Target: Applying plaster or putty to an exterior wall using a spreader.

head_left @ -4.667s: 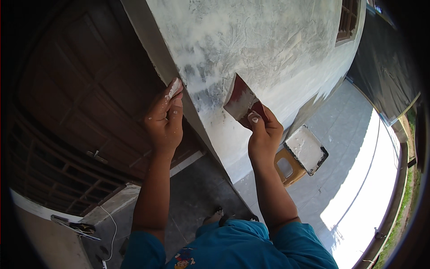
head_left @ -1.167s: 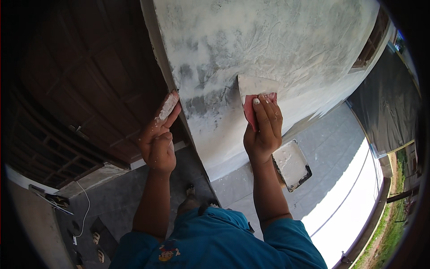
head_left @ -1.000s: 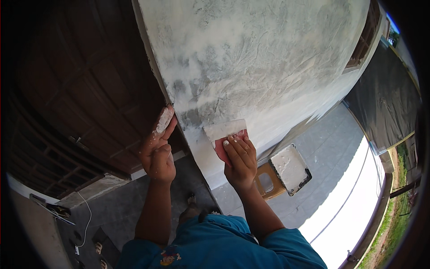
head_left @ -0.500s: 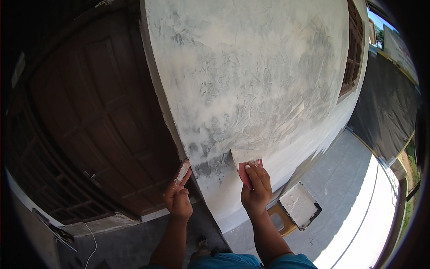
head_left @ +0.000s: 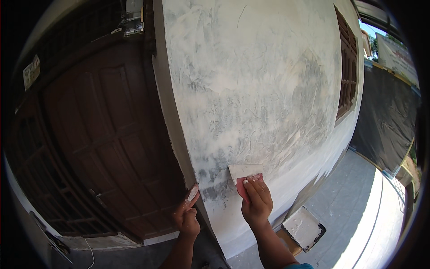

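Note:
My right hand [head_left: 257, 200] grips the red handle of a wide putty knife [head_left: 246, 170], its pale, putty-smeared blade laid against the wall [head_left: 251, 103]. The wall has an uneven whitish coat with grey patches, and a darker patch shows just left of the blade. At the wall's left corner, my left hand [head_left: 188, 219] is closed around a narrow, flat piece caked with white putty [head_left: 192, 193]. It looks like a second scraper, though the putty and fingers hide most of it.
Below on the right, a black-rimmed tray of white putty [head_left: 304, 227] rests on a tan stool [head_left: 289, 242]. A dark brown panelled door [head_left: 112, 134] is left of the corner. Further right are a barred wooden window [head_left: 346, 67] and a black sheet [head_left: 383, 116].
The view has tilted upward, so both hands sit lower in the picture. The right hand's knife blade now shows broader and flatter against the wall. Both hands keep their holds.

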A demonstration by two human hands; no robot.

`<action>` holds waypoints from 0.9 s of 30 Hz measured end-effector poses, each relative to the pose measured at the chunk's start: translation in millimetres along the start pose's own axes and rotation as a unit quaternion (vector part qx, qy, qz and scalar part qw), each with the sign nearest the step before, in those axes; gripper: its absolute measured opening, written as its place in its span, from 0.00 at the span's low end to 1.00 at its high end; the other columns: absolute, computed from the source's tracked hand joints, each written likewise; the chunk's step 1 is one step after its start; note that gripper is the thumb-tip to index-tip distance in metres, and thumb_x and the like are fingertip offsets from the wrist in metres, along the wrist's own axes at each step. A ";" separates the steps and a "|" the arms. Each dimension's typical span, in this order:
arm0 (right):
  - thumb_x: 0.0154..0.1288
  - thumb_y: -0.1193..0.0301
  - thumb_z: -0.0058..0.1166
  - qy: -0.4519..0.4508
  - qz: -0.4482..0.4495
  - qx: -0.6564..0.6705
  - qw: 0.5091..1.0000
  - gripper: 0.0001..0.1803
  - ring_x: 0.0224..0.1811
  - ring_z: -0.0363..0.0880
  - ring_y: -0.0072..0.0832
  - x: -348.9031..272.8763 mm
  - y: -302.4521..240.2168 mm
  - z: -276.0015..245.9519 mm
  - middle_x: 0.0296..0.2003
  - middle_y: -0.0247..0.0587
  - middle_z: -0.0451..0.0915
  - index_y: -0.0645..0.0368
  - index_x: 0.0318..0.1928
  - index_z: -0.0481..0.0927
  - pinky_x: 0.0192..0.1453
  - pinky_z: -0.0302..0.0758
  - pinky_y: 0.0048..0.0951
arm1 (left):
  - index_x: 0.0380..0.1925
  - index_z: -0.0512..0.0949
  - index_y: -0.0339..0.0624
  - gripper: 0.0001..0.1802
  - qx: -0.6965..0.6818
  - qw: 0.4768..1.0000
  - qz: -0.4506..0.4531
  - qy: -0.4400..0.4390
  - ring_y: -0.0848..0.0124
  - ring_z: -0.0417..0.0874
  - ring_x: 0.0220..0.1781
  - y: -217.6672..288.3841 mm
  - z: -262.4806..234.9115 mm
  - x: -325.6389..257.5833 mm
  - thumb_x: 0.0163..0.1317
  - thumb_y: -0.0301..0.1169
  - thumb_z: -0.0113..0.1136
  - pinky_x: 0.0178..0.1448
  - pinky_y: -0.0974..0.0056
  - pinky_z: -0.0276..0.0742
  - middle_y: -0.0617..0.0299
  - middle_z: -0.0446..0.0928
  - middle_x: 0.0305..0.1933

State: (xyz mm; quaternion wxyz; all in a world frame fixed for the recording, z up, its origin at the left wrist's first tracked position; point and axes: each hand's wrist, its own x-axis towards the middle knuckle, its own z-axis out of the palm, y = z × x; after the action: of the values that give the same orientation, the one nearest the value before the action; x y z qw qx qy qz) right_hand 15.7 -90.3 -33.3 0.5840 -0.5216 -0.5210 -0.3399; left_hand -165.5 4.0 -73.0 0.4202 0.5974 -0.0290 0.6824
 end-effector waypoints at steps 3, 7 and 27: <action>0.49 0.80 0.62 -0.070 -0.013 0.018 0.997 0.18 0.50 0.85 0.38 -42.7 -17.4 -9.9 0.46 0.43 0.86 0.58 0.44 0.86 0.61 0.78 0.40 | 0.52 0.75 0.31 0.23 0.012 1.000 -0.015 0.002 0.40 0.72 0.69 -2.3 3.3 1.7 0.58 0.15 0.40 0.71 0.33 0.68 0.36 0.73 0.64; 0.49 0.84 0.60 -0.024 0.056 0.063 0.996 0.18 0.48 0.85 0.41 -13.3 -10.4 -26.6 0.42 0.45 0.86 0.60 0.44 0.86 0.58 0.80 0.38 | 0.52 0.75 0.30 0.23 0.014 1.000 -0.004 0.014 0.41 0.74 0.68 -6.7 -1.7 1.3 0.58 0.15 0.40 0.69 0.35 0.71 0.36 0.74 0.63; 0.59 0.85 0.47 0.059 0.267 0.283 0.919 0.18 0.30 0.72 0.12 91.8 -16.3 -51.6 0.32 0.35 0.85 0.69 0.47 0.86 0.34 0.68 0.16 | 0.67 0.64 0.27 0.29 0.191 0.978 0.048 -0.062 0.54 0.74 0.70 48.2 23.5 109.9 0.64 0.20 0.41 0.71 0.52 0.70 0.41 0.72 0.66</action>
State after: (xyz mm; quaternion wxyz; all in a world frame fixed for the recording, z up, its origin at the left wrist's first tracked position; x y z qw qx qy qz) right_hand 34.3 -130.3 63.7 0.8060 -0.4332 -0.4015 -0.0393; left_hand -168.9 19.4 48.2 0.2623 0.7060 0.0471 0.6562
